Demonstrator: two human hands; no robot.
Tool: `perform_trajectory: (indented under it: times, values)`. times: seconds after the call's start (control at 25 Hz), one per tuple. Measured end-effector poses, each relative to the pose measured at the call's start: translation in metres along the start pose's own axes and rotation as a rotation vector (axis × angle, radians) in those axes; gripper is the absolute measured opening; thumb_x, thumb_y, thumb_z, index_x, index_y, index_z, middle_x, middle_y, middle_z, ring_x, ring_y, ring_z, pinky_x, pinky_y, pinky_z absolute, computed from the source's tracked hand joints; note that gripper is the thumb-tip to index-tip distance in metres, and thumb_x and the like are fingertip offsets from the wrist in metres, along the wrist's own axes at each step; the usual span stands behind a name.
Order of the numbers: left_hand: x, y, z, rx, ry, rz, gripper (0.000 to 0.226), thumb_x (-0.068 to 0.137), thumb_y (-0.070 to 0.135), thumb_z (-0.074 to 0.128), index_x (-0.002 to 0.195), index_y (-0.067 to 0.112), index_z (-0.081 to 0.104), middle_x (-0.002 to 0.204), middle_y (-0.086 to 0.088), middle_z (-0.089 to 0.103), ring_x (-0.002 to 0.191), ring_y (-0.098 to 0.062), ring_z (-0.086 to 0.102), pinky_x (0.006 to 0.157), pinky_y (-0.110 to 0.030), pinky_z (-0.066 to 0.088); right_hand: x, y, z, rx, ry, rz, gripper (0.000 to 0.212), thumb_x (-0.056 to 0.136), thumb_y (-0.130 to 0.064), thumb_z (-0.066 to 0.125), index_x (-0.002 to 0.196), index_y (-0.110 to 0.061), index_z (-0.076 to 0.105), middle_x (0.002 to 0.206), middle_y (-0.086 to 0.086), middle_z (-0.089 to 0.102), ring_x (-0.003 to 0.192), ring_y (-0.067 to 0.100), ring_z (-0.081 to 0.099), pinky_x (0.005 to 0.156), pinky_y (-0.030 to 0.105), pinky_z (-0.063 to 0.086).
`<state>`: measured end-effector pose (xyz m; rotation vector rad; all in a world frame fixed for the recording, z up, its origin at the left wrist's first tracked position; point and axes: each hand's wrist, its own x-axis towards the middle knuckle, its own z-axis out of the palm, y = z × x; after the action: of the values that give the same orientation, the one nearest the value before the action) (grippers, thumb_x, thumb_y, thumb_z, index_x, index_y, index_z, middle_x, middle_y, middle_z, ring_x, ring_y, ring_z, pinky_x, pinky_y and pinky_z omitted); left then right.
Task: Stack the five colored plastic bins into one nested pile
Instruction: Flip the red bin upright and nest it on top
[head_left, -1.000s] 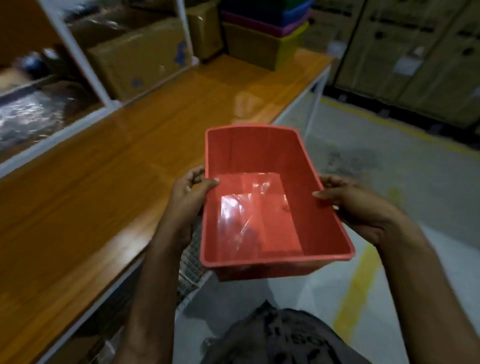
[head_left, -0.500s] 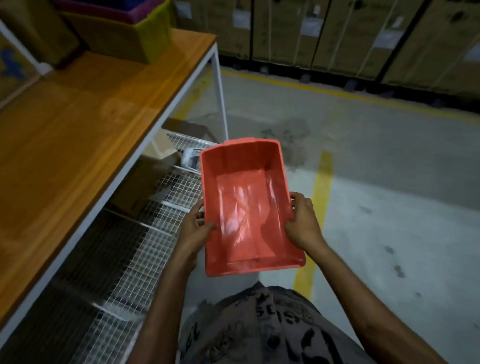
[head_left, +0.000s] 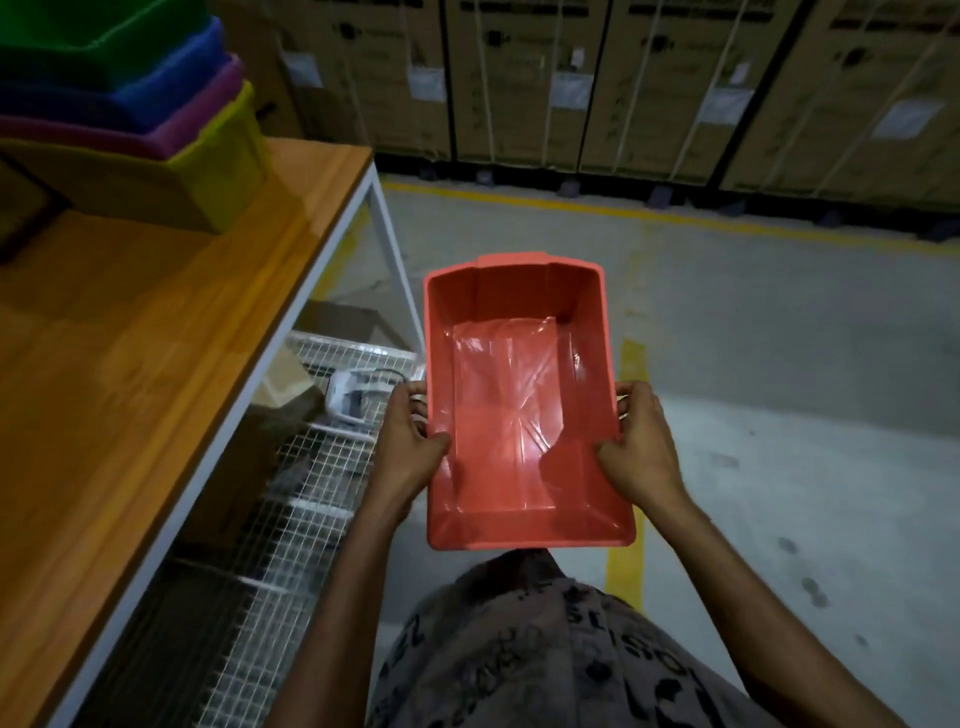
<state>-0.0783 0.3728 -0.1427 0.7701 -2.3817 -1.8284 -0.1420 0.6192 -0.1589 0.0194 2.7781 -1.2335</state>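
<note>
Red bin (head_left: 522, 410) held over the floor, right of the table (head_left: 156, 332).
Left hand (head_left: 410, 447) and right hand (head_left: 641, 447) clasped its long rims; green, blue, purple and yellow bins (head_left: 156, 98) sat nested far left.

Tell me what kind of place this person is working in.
Most likely a warehouse or stockroom. Tall strapped cardboard cartons line the far wall, yellow floor lines mark the concrete, and a wooden-topped workbench with a wire mesh shelf stands on the left.
</note>
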Motion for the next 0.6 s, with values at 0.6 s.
perform_trajectory:
  times: [0.6]
  values:
    - [0.254, 0.117, 0.035, -0.233, 0.139, -0.293, 0.012, 0.101, 0.029, 0.061, 0.094, 0.019, 0.058, 0.081, 0.001, 0.065, 0.064, -0.009, 0.061, 0.049, -0.02, 0.05, 0.33, -0.086, -0.033, 0.438, -0.514, 0.28, 0.019, 0.098, -0.015, 0.051, 0.08, -0.021, 0.048, 0.069, 0.001, 0.05, 0.057, 0.014, 0.049, 0.058, 0.027, 0.042]
